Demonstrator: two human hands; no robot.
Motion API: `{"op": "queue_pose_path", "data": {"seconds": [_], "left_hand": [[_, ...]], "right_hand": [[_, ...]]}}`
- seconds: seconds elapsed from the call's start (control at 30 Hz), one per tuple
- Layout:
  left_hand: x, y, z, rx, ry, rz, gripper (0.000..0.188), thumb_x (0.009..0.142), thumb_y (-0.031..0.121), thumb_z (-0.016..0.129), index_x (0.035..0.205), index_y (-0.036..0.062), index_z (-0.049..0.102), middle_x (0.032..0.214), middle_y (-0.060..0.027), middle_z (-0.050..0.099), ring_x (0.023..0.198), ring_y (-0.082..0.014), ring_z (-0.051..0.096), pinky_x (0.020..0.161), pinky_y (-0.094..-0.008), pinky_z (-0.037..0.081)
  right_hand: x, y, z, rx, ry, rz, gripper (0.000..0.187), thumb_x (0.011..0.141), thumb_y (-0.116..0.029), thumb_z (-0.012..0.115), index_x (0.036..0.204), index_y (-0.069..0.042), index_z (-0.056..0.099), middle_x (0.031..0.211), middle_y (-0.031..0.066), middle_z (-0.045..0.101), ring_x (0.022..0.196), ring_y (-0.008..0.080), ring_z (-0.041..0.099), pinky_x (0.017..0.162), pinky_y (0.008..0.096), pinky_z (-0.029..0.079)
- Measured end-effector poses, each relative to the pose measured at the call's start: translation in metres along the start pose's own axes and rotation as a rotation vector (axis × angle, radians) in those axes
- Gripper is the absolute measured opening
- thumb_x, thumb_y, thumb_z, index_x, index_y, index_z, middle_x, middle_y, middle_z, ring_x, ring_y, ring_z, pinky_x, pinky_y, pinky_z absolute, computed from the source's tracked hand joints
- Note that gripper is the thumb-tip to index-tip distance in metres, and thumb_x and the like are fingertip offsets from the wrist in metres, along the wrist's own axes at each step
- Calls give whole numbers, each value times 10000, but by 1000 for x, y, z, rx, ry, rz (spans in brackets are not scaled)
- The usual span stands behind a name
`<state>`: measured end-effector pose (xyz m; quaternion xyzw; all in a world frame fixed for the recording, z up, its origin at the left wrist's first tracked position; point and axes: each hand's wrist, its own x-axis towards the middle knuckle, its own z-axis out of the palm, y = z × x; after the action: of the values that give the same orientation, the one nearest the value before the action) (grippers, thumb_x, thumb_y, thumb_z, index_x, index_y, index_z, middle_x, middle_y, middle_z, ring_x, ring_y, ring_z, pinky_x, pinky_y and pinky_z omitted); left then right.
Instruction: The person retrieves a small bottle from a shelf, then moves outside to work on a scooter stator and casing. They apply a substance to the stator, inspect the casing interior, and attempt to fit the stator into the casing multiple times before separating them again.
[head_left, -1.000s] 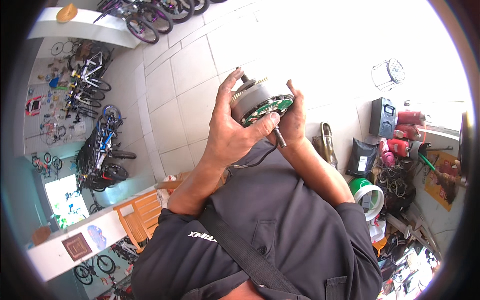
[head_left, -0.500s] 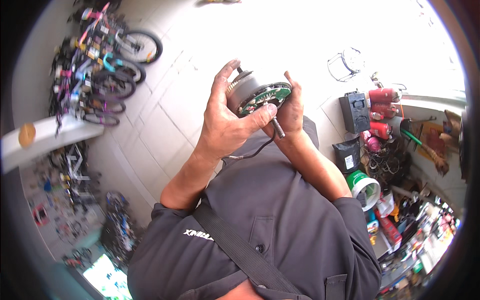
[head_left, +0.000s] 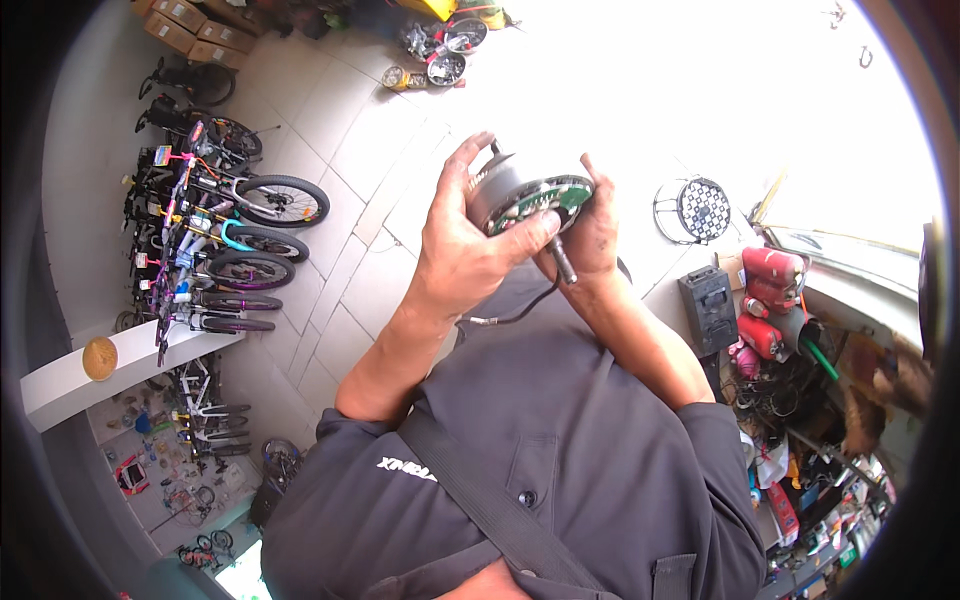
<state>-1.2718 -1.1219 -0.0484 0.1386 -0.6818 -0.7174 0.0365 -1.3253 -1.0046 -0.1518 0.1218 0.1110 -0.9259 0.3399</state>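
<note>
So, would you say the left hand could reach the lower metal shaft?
Probably yes: the left hand has its thumb beside the lower metal shaft, whose end sticks out free.

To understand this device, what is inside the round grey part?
A green circuit board shows on its near face, partly covered by the left hand; anything deeper is hidden.

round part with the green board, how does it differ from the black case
The round part is drum-shaped with a green board; the black case is boxy. The left hand and right hand hold the round part; neither touches the black case.
</note>
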Motion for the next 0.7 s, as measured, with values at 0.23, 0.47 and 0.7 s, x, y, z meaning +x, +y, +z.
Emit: {"op": "queue_pose_path", "data": {"seconds": [0.23, 0.47, 0.7], "left_hand": [[168, 21, 37, -13, -10, -43, 951, 826, 87, 895, 1569, -68, 321, 1307, -166, 591, 1151, -205, 668, 971, -335, 584], [355, 24, 78, 112, -131, 55, 965, 823, 104, 901, 1573, -68, 319, 1343, -178, 566, 1195, -224, 647, 997, -355, 574], [526, 72, 133, 113, -295, 52, 975, 826, 110, 900, 1587, -57, 313, 1362, -180, 572, 1211, -235, 640, 1018, -362, 563]], "right_hand": [[126, -111, 33, 71, -27, 33, 685, 1046, -583, 480, 1376, 10, 573, 1285, 205, 687, 1160, 366, 694, 1046, 526, 552], [263, -239, 58, 33, -53, -41, 741, 1046, -551, 443, 1490, 40, 493, 1389, 240, 639, 1219, 388, 677, 1089, 529, 532], [366, -355, 98, 22, -36, -242, 739, 1055, -544, 410, 1506, 37, 483, 1387, 240, 641, 1235, 375, 670, 1077, 518, 544]]}}
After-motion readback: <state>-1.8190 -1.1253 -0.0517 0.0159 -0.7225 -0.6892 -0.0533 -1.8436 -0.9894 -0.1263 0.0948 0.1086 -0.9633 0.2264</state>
